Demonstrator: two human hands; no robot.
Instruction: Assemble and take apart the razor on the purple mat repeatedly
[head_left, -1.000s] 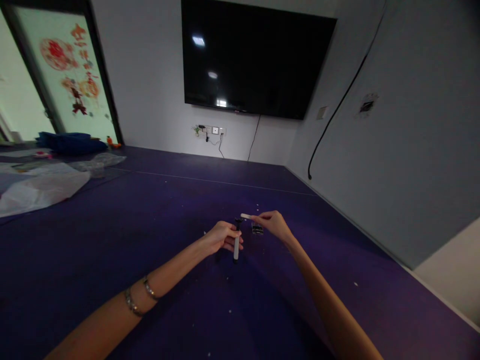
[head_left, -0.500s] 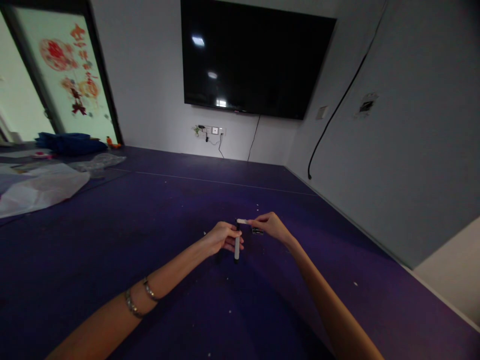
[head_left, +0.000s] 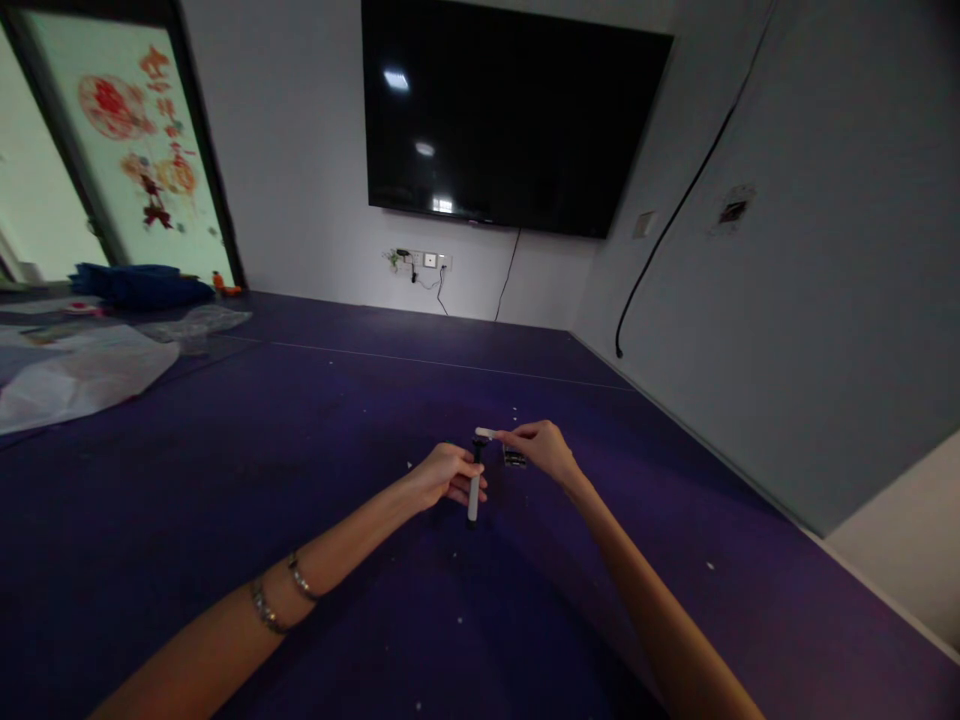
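Note:
My left hand is closed around a razor with a white handle, a black lower end and a dark T-shaped head at the top. The razor stands nearly upright, its head just above my fingers. In a pinch, my right hand holds a slim white strip right over the razor's head; whether the two touch I cannot tell. A small dark case-like thing lies on the purple floor below my right hand, partly covered by it. Two bracelets ring my left forearm.
Small white scraps dot the purple floor. White sheets, clear plastic and a blue cloth bundle lie at the far left. A television hangs on the wall ahead. A black cable dangles at the right.
My right hand has raised the white strip slightly, and the razor's dark head now shows beneath it. My left hand keeps its hold with hardly any movement.

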